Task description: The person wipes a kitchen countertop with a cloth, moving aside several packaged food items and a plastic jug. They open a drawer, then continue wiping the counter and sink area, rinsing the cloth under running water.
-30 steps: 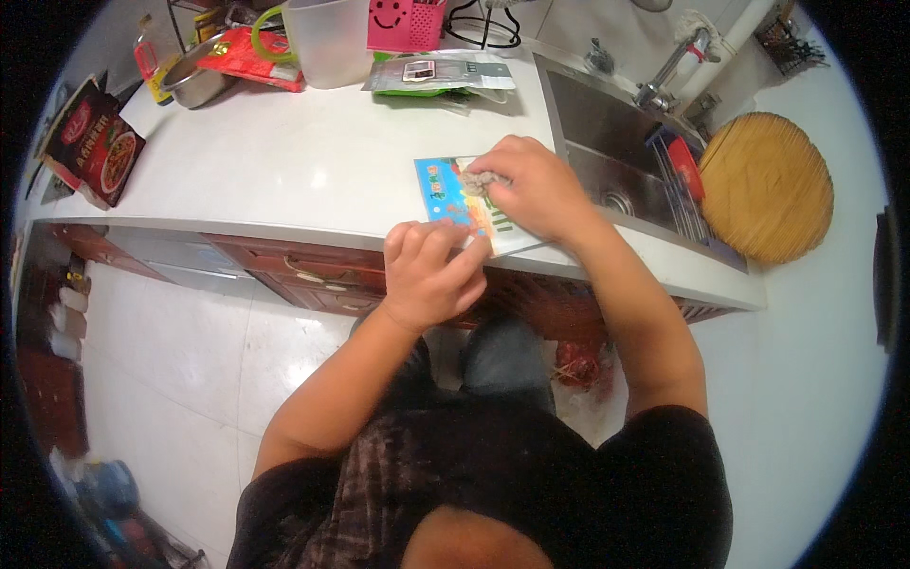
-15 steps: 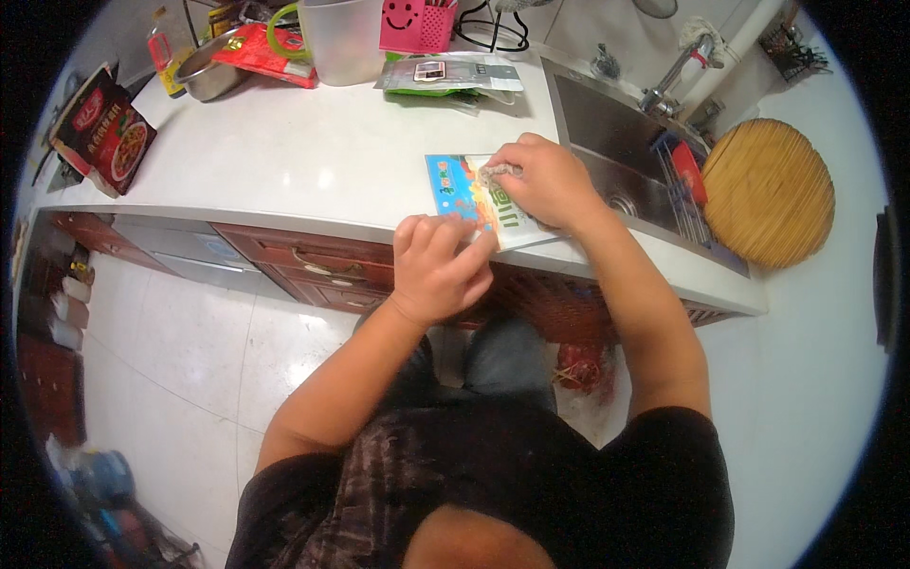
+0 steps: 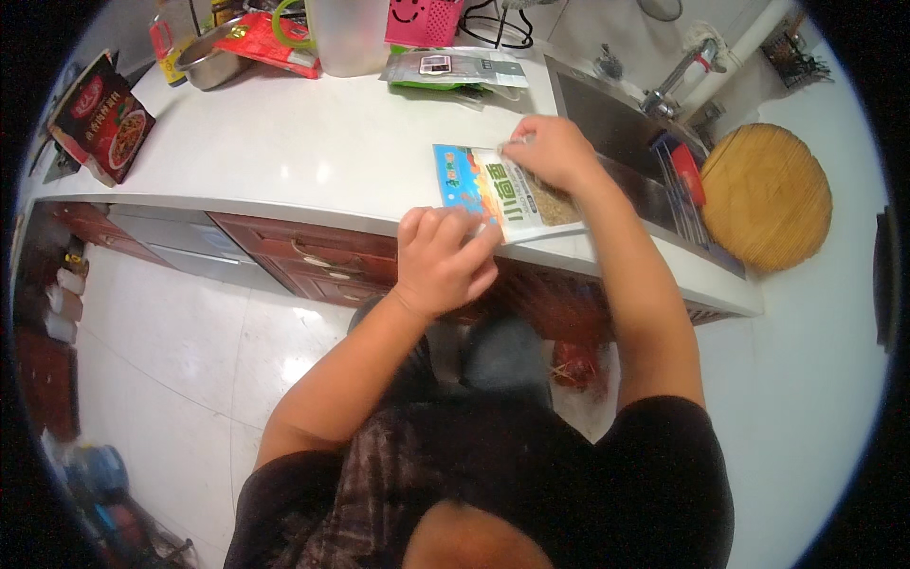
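Note:
A flat blue and white packet (image 3: 457, 169) lies on the white counter by its front edge, brown seeds or grains showing through its clear right part. My left hand (image 3: 444, 261) has its fingers curled and grips the packet's near edge. Over the packet's far right part is my right hand (image 3: 555, 154), its fingers pinched together. A bit of a small greyish wad (image 3: 517, 140) shows at its fingertips; whether this is cloth or something else I cannot make out.
Farther back lie a silver pouch (image 3: 455, 68), a plastic jug (image 3: 349, 38) and a metal bowl (image 3: 210, 68) with a red packet. A dark box-like package (image 3: 104, 123) stands left. The sink (image 3: 607, 123) and a round wooden board (image 3: 768, 199) are right.
My right hand has moved slightly up and away across the packet, uncovering more of its print and the seeds. The left hand stays at the near edge.

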`<state>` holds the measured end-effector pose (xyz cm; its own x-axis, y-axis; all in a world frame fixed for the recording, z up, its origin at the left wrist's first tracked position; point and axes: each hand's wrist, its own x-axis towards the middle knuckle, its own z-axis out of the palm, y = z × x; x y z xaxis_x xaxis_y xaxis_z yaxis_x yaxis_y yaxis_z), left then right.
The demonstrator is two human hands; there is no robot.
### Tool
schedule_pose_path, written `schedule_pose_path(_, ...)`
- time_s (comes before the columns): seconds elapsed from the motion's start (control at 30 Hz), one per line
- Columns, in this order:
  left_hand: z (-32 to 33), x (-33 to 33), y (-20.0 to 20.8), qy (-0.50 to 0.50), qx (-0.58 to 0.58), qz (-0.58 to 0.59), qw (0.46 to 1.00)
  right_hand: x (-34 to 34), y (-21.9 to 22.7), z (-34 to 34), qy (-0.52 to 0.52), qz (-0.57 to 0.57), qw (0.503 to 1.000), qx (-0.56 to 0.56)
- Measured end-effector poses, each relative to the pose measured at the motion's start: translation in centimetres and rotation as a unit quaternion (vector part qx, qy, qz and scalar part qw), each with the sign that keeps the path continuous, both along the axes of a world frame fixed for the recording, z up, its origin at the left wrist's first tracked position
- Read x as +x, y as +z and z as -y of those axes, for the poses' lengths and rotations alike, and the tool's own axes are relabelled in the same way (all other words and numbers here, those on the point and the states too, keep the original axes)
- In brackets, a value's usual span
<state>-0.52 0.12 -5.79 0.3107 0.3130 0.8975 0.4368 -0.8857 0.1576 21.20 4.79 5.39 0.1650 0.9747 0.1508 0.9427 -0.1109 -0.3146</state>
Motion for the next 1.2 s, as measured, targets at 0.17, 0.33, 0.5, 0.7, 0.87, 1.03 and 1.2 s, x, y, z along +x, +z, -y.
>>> schedule_pose_path(0.17, -0.2, 0.0, 0.3, 0.004, 0.008, 0.005, 1.000, 1.4, 0.6, -1.9, -0.067, 0.052, 0.996, -0.011)
schedule_pose_path(0.33, -0.3, -0.3, -0.3, 0.016, 0.002, 0.007, 1.000, -4.0, 1.2, 2.1, -0.028, 0.071, 0.997, -0.034)
schedule_pose_path(0.5, -0.2, 0.3, -0.1, -0.001, 0.008, 0.007, 1.000, 1.9, -1.4, -2.2, -0.119, 0.120, 0.985, 0.022)
schedule_pose_path(0.7, -0.5, -0.2, -0.4, 0.017, 0.001, 0.003, 1.000, -2.8, 0.2, 0.4, -0.040, 0.020, 0.999, -0.020)
schedule_pose_path(0.87, -0.5, 0.1, -0.5, 0.000, 0.004, 0.003, 1.000, 3.5, 0.3, -0.6, -0.139, 0.094, 0.985, -0.029)
schedule_pose_path(1.03, -0.7, 0.3, -0.9, 0.018, 0.008, 0.014, 1.000, -0.3, 1.6, 0.9, 0.048, 0.057, 0.996, 0.048)
schedule_pose_path(1.2, -0.8, 0.3, -0.9, 0.012, 0.016, 0.013, 1.000, 0.1, -0.6, 0.0, -0.049, 0.057, 0.997, 0.024)
